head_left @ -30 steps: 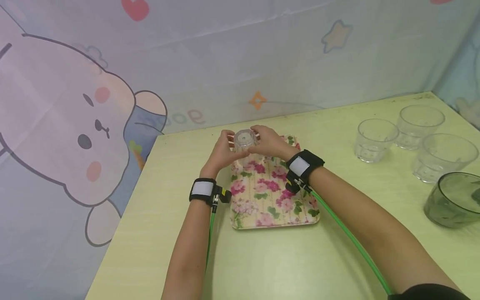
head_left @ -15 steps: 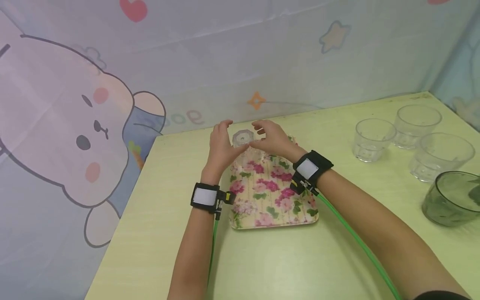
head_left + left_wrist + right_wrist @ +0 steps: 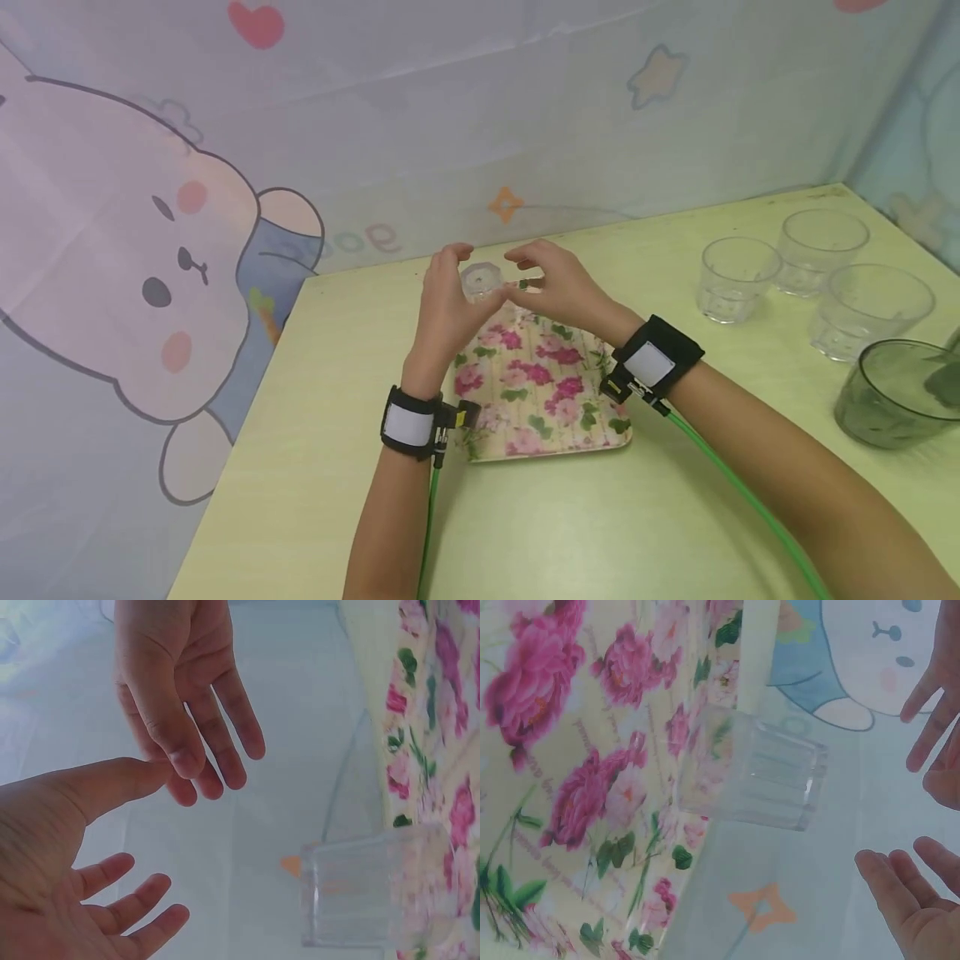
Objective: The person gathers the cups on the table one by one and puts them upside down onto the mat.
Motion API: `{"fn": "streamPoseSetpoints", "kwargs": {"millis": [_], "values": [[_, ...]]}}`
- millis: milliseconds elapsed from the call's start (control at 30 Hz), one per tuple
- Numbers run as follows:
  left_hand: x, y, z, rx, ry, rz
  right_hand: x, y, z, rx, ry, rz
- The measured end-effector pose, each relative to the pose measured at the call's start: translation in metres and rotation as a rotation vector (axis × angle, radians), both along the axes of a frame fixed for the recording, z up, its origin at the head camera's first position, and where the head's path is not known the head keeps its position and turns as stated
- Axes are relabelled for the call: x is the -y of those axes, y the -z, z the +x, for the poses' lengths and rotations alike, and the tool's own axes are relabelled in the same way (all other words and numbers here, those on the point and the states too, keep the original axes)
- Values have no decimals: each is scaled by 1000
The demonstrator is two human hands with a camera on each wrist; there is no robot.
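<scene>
At the left, a pale cloth backdrop (image 3: 360,125), printed with a large cartoon animal, hung behind the yellow-green table (image 3: 322,417). Next came the left wrist's black band (image 3: 408,423), which bore a white patch and a small camera with a green cable running back along the forearm. Above it, the left hand (image 3: 444,307) was raised, its fingers parted and gently bent, its thumb pointing across to the right. Just beyond the thumbs a clear faceted glass (image 3: 481,280) stood upside down at the far end of a flowered tray (image 3: 536,404), its mouth down and base up; both wrist views showed the hands apart from it. The right hand (image 3: 561,285) faced the left one, fingers loosely curved and clear of the glass, the two thumb tips meeting or nearly so. A matching black band (image 3: 656,357) circled the right wrist. Farther right, three clear glasses (image 3: 737,282) stood upright in a group on the table, and near them, closer to the person, sat a green-tinted glass (image 3: 888,404), also upright.
</scene>
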State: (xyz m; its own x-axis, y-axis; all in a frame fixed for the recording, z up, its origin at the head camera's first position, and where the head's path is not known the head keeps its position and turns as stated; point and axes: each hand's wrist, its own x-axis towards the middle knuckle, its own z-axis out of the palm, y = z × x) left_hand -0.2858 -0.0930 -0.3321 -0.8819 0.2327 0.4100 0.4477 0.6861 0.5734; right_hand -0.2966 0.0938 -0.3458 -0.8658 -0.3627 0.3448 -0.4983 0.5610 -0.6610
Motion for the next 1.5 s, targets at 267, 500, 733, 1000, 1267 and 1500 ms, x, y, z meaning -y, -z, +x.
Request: {"fn": "streamPoseSetpoints", "kwargs": {"millis": [267, 500, 733, 1000, 1267, 1500], "values": [[-7, -10, 17, 54, 46, 28, -10, -10, 26, -34, 15, 22], [-11, -13, 23, 68, 90, 60, -24, -11, 44, -52, 20, 11], [-19, -11, 27, 112, 157, 82, -39, -10, 61, -95, 36, 1], [-34, -8, 35, 161, 217, 59, -62, -10, 81, -120, 92, -26], [-56, -5, 46, 176, 268, 10, -85, -7, 106, -182, 167, -35], [-79, -1, 55, 190, 327, -38, -103, -5, 123, -184, 238, -54]]}}
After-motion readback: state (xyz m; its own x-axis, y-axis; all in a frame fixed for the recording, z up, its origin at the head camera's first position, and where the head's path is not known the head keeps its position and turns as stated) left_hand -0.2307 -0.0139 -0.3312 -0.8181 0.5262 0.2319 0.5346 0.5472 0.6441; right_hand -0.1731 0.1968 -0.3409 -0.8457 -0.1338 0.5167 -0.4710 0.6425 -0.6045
